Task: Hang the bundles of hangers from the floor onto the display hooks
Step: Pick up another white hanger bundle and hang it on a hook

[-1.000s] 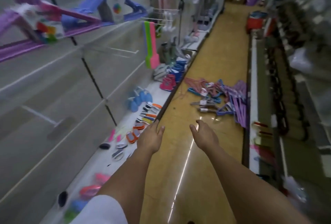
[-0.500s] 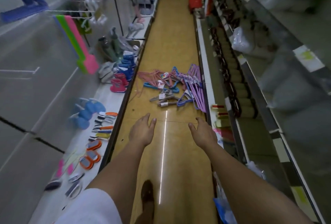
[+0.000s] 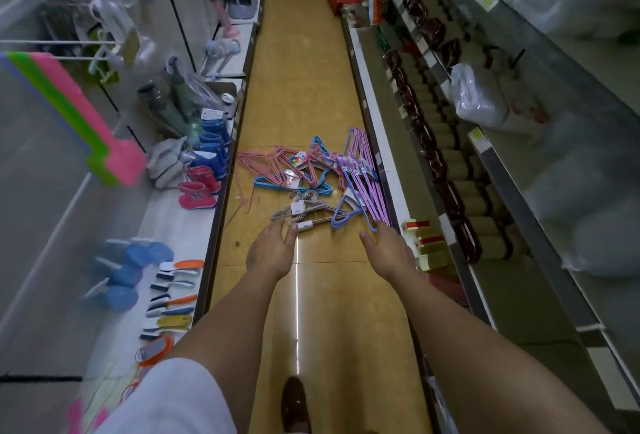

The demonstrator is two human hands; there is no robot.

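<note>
- Hanger bundles [image 3: 311, 180] lie in a loose heap on the floor [image 3: 304, 104] in the middle of the frame, pink and blue ones at the centre, grey ones in front, purple ones fanned out towards the right shelf edge. They look dropped there as stock waiting to go up.
- Far left, a stack of green and pink plastic pieces [image 3: 86, 114] hangs off white wire display hooks [image 3: 59, 42] in the upper left; that wall is probably where the bundles belong.
- On the low left shelf [image 3: 180, 225], pink and blue little boots [image 3: 202, 177] stand in a row at the edge, facing the aisle for shoppers.
- Left hand [image 3: 272, 250], centre of the frame, is stretched forward with relaxed fingers, holding nothing, its tips in line with the grey bundle [image 3: 304, 215]; whether they touch it I cannot tell.
- Right hand [image 3: 389, 250], right of centre, is likewise released and empty, its fingertips at the near end of the purple bundle [image 3: 367, 184].
- Both arms reach together, so I judge a two-handed pickup is about to start.
- Paper tags [image 3: 298, 159] wrap the bundles; their print is too small to read, as are the shelf labels on the right.
</note>
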